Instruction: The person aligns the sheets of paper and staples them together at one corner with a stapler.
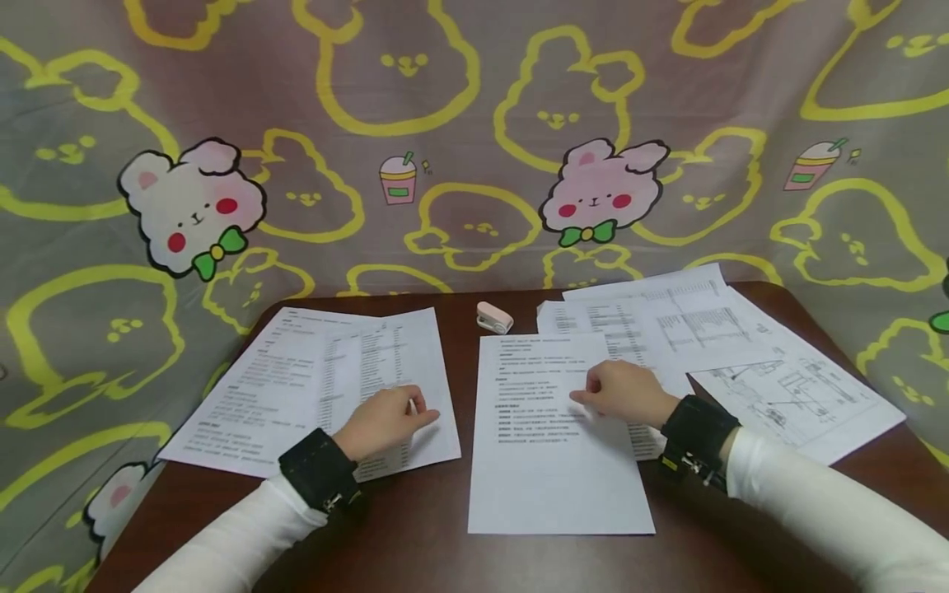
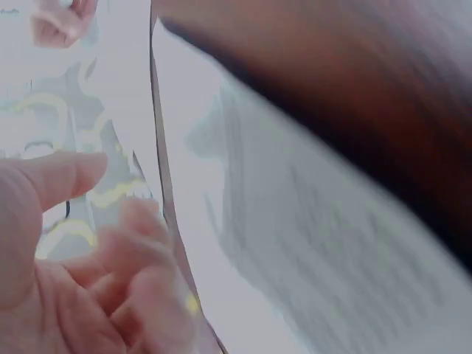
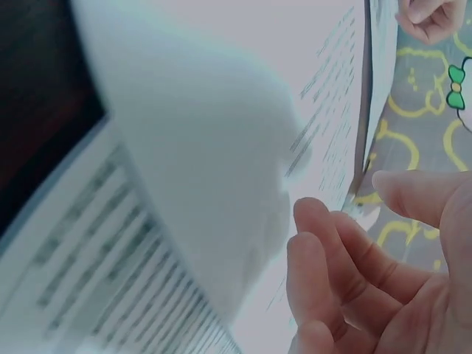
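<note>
A single printed sheet (image 1: 549, 486) lies in the middle of the dark table. My right hand (image 1: 623, 391) is over its right edge. In the right wrist view, the fingers (image 3: 317, 276) curl loosely with the thumb apart, and nothing is between them. To the left lie overlapping printed sheets (image 1: 252, 387), one with columns of text. Above their right part is my left hand (image 1: 387, 422), with thumb and loosely bent fingers parted and nothing held, as the left wrist view shows. A small pale pink stapler (image 1: 494, 318) stands behind the middle sheet.
On the right, several printed sheets (image 1: 697, 325) overlap, partly under the middle sheet. Among them is a page with line drawings (image 1: 793, 395). A curtain (image 1: 460, 99) with cartoon animals hangs right behind the table (image 1: 400, 543). Black cameras are strapped to both wrists.
</note>
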The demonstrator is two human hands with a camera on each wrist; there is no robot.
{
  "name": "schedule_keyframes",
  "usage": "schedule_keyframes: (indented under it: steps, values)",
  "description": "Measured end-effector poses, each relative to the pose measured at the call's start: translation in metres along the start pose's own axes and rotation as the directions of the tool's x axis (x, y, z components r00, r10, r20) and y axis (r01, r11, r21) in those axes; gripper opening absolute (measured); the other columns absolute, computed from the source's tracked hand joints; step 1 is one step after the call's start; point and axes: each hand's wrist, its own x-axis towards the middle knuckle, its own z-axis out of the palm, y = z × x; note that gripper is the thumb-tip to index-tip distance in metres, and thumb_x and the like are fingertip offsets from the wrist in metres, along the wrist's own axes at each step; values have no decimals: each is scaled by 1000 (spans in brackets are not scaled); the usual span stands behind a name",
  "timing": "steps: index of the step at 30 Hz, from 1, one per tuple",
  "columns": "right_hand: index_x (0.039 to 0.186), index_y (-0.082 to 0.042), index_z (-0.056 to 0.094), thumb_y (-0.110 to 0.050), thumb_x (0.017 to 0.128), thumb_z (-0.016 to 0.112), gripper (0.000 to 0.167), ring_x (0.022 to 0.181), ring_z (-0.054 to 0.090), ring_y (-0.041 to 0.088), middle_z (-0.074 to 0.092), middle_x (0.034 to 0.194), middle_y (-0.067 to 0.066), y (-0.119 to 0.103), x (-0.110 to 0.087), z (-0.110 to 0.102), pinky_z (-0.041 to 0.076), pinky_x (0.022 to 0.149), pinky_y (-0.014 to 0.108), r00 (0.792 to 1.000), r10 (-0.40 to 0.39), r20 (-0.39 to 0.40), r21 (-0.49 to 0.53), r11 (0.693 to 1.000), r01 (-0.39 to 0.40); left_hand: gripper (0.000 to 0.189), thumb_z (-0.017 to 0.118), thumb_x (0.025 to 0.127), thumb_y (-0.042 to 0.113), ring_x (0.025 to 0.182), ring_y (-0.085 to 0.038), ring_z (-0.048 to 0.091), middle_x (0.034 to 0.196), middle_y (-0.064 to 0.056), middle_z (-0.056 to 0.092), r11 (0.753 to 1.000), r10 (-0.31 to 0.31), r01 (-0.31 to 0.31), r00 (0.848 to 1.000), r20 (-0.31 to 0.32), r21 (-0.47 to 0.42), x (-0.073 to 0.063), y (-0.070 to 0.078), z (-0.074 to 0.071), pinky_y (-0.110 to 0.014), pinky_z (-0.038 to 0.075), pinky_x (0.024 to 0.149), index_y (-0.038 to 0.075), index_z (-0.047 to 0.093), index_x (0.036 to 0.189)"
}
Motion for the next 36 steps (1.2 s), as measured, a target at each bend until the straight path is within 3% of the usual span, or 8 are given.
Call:
schedule_keyframes:
  steps: [6, 10, 16, 20, 26, 31, 36]
  values:
    - [72, -14, 65, -36, 89, 70, 28, 55, 49, 14, 52, 58, -3, -12, 9, 2, 35, 50, 28, 999, -35, -14, -18, 999, 35, 25, 65, 93, 34, 60, -17, 48, 68, -3, 52, 996, -93, 93, 996, -17, -15, -6, -22, -15, -30, 36, 52, 10, 59, 94]
    - [73, -14, 64, -36, 88, 69, 28, 55, 48, 14, 52, 58, -3, -21, 19, 6, 34, 50, 28, 997, -66, -37, -24, 998, 66, 31, 65, 93, 34, 64, -19, 50, 76, -5, 56, 991, -136, 137, 989, -63, 7, -13, -35, -22, -32, 38, 55, 6, 58, 101]
    - [89, -12, 64, -34, 90, 69, 22, 64, 53, 16, 59, 71, -2, -45, 29, 9, 39, 57, 29, 995, -75, -61, 32, 996, 77, 42, 62, 94, 34, 83, -27, 54, 107, -19, 57, 973, -231, 232, 968, -103, 1, -18, -57, -32, -38, 44, 65, -1, 54, 115]
    - [108, -7, 61, -32, 91, 68, 31, 76, 57, 16, 65, 94, 3, -57, 35, 13, 46, 66, 32, 989, -117, -90, 97, 987, 126, 55, 59, 96, 33, 94, -37, 50, 128, -32, 39, 950, -310, 306, 946, -90, -62, -20, -76, -38, -45, 46, 73, -6, 42, 130]
    - [125, 0, 53, -27, 93, 66, 43, 95, 60, 21, 59, 122, 15, -70, 43, 20, 49, 82, 36, 985, -157, -73, 297, 939, 171, 73, 58, 97, 32, 113, -50, 43, 138, -39, 24, 914, -380, 366, 923, -52, -174, -25, -96, -46, -59, 42, 91, -12, 22, 143]
    - [132, 0, 49, -27, 95, 63, 48, 110, 58, 26, 54, 132, 16, -83, 47, 20, 48, 90, 39, 987, -155, -30, 400, 903, 154, 82, 54, 98, 37, 126, -55, 33, 143, -41, 22, 892, -394, 383, 919, 2, -240, -30, -104, -55, -63, 33, 99, -14, 10, 146]
    - [139, -1, 44, -27, 96, 61, 53, 120, 54, 30, 48, 140, 18, -95, 54, 27, 46, 95, 41, 984, -171, 37, 451, 882, 137, 85, 51, 99, 43, 124, -53, 35, 143, -41, 23, 882, -388, 383, 921, 40, -274, -31, -108, -60, -64, 31, 101, -13, 8, 147]
